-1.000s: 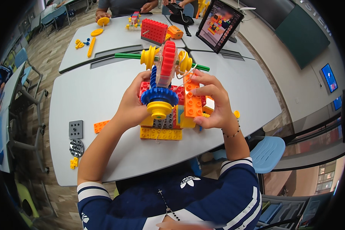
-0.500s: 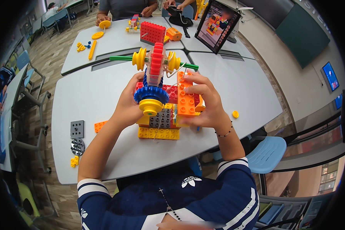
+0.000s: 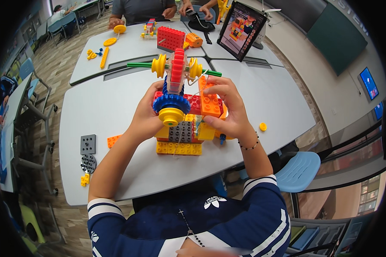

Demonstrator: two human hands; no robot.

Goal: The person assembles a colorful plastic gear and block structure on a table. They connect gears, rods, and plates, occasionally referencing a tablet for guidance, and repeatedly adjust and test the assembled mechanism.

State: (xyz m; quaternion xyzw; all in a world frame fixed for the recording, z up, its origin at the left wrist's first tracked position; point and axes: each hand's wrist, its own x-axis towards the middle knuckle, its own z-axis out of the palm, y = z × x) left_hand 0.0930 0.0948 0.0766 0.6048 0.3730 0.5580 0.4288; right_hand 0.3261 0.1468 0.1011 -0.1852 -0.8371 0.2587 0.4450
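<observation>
The brick model [image 3: 180, 132] stands on the bench [image 3: 98, 103], by the middle of its near edge. The left hand [image 3: 146, 113] curls round the model's left side, its fingertips hidden. The right hand [image 3: 229, 111], partly closed, grips an orange brick [image 3: 210, 102] on the model's right between fingers and thumb. A grey square plate [image 3: 88, 144] lies near the bench's left edge.

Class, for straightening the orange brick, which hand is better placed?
Probably the right hand: its fingers are on the orange brick. The left hand holds the model farther left, beside the blue gear.
</observation>
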